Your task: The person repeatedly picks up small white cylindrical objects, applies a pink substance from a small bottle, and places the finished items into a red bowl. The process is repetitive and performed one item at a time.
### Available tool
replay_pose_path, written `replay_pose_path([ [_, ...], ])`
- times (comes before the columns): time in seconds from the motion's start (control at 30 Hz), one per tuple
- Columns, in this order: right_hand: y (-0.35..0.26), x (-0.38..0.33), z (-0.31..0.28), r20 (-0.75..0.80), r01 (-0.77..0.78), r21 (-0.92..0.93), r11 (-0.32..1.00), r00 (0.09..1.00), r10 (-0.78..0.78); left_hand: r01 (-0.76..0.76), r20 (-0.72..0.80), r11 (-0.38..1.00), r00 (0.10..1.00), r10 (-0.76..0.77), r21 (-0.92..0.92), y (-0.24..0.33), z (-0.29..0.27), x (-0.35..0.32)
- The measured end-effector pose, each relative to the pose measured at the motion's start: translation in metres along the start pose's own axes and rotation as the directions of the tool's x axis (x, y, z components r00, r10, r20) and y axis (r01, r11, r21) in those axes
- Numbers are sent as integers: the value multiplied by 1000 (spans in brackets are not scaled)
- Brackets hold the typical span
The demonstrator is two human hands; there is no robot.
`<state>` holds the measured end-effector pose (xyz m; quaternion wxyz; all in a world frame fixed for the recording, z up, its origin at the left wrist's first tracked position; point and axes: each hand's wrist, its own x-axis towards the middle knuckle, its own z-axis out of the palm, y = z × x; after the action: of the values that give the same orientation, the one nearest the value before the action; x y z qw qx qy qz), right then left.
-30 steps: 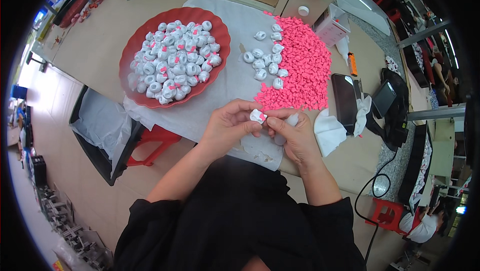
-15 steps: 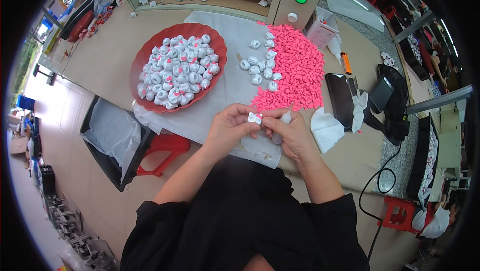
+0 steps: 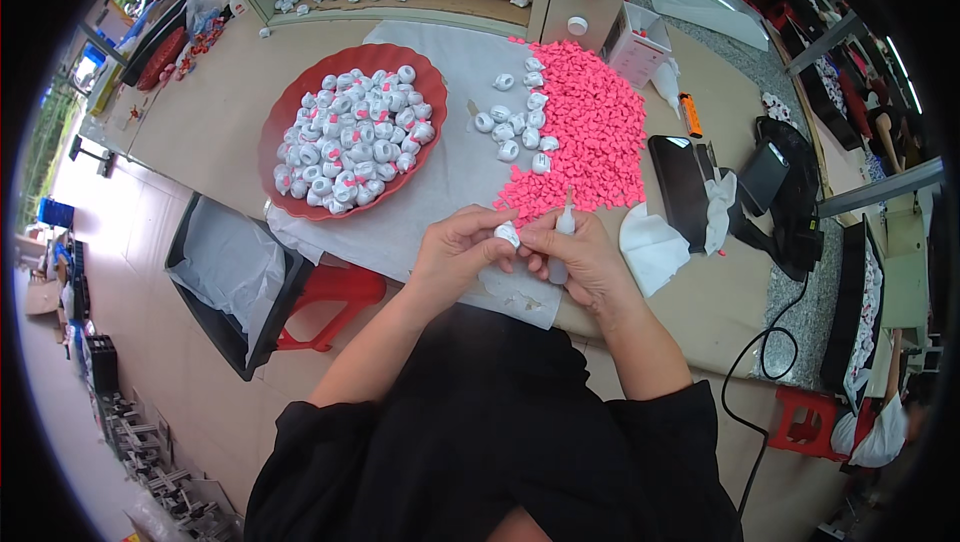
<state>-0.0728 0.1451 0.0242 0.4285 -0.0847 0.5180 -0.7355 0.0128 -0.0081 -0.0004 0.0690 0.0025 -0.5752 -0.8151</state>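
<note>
My left hand (image 3: 450, 250) pinches a small white rounded piece (image 3: 507, 234) with dark print between thumb and fingers, above the near edge of the white cloth. My right hand (image 3: 592, 270) is closed around a slim translucent dropper bottle (image 3: 566, 222), its thin tip pointing away from me. The thumb and index finger of that hand reach the white piece's right side. Just beyond both hands spreads a heap of small pink pieces (image 3: 597, 127). Several loose white pieces (image 3: 508, 132) lie along its left side. A red scalloped bowl (image 3: 436, 92) holds many white pieces, some with pink parts on them.
Right of the pink heap are a dark phone (image 3: 680, 192), an orange lighter (image 3: 691, 115), a white box (image 3: 638, 47) and a folded white cloth (image 3: 652, 250). A metal cabinet (image 3: 565, 2) with lit buttons stands behind. A lined black tray (image 3: 225, 267) sits at the left, by a red stool (image 3: 335, 304).
The white piece has turned in my left fingers, and the pink part seen on it before is now hidden. The dropper bottle has swung more upright in my right hand.
</note>
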Motion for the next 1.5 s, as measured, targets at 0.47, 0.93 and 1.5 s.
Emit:
replay_pose_path([
  [0.47, -6, 1, -1, -101, 67, -30, 997, 993, -69, -256, -186, 631, 816, 548, 733, 33, -17, 4],
  [0.93, -21, -4, -12, -152, 333, 169, 928, 939, -309, -3, -95, 316, 951, 295, 949, 5, -4, 88],
  [1.5, -17, -11, 6, -209, 511, 154, 846, 853, -478, 44, -96, 958, 993, -74, -285, 7, -6, 11],
])
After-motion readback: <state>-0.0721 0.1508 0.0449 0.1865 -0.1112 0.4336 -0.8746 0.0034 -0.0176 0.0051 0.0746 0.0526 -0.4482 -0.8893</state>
